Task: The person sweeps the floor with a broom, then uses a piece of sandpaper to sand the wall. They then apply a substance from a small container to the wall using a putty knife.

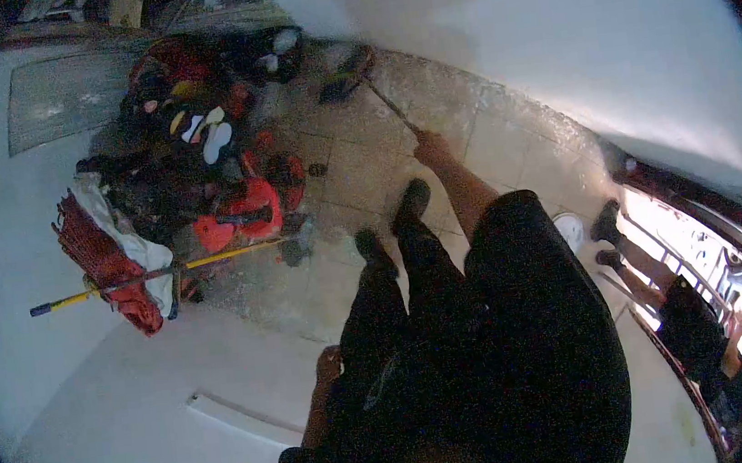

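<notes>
My right hand (431, 148) is closed round the handle of a broom (391, 106). The dark broom head (344, 77) rests on the tiled floor (342, 175) near the white wall. Beside my left thigh is my left hand (329, 364), its fingers curled; what they hold, if anything, is too dim to make out. Both my shoes stand on the tiles.
A heap of dark bags, shoes (216, 142) and red items (251, 210) lies at left. A yellow-and-black pole (209, 257) crosses a red-and-white bundle (114, 261). Another person (695, 327) is by the bright opening at right, near a white round object (570, 231).
</notes>
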A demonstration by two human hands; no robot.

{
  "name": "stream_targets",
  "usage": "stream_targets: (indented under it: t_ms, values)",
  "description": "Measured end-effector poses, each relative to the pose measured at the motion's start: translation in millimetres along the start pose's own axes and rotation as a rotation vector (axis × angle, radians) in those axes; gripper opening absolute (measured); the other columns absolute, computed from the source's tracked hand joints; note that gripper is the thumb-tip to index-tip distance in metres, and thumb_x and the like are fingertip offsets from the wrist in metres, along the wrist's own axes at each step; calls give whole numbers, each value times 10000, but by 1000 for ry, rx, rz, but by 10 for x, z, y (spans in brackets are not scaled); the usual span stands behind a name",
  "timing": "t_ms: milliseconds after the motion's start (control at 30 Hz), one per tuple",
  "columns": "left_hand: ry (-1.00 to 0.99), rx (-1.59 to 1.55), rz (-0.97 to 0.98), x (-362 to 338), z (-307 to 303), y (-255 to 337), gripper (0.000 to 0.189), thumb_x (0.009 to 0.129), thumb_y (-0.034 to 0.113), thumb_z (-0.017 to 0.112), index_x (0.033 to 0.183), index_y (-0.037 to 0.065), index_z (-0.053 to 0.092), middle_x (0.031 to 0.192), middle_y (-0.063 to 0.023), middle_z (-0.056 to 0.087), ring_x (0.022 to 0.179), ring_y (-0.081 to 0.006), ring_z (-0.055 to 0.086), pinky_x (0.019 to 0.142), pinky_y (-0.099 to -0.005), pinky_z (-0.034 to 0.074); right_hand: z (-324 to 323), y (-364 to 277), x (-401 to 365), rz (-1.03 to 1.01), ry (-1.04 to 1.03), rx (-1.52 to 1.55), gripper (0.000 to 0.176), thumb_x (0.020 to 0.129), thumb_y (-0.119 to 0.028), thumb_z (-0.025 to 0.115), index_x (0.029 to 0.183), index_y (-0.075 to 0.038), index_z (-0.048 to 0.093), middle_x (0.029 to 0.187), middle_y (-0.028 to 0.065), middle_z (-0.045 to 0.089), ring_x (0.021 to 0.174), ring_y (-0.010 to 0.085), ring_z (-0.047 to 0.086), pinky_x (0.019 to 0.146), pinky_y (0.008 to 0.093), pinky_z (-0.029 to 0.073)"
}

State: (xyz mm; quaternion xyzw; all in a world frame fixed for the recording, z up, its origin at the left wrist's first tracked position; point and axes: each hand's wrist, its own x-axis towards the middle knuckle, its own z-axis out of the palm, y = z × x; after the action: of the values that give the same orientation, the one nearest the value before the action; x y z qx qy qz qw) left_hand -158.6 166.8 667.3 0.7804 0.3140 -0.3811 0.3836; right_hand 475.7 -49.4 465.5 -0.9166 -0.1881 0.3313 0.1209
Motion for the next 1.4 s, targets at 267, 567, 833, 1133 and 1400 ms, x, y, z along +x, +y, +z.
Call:
stream_targets:
  t_ms: [267,567,833,1133,1400]
  values:
    - [-28,298,238,1093,-1258,231,312,996,166,523,1213,-8,666,1149,-232,680,1066,-375,643,954,-442,515,1110,1578,-2347,203,-104,-15,617,853,-214,666,1436,-93,504,1080,221,689,1004,429,672,862,558,547]
    - [-153,87,112,2272,-2295,392,268,1017,199,491,1056,10,677,973,-184,691,863,-358,665,796,-446,530,587,324,-3459,174,262,253,612,870,-152,614,1469,-95,500,1056,238,704,901,447,669,795,553,546]
    - [-222,89,222,2240,-2573,0,344,1035,164,470,1301,-1,611,1309,-247,614,1192,-398,604,945,-447,495,84,-1380,-1413,247,195,459,626,920,-138,528,1537,-210,451,1152,274,694,1025,461,675,881,546,554]
    - [-54,186,496,2441,-2442,-1647,358,1025,115,526,1364,19,589,1386,-191,584,1247,-347,566,1040,-458,466,-63,-1361,-473,486,-7,390,596,881,-130,564,1475,-171,538,1160,253,697,1065,413,685,934,532,556]
    - [-242,211,214,2351,-2662,-1406,347,1016,124,554,1347,30,601,1273,-173,605,1128,-320,584,957,-460,482,814,-52,-2348,704,128,405,562,847,-166,622,1408,-172,590,1197,212,693,1062,407,684,917,528,559]
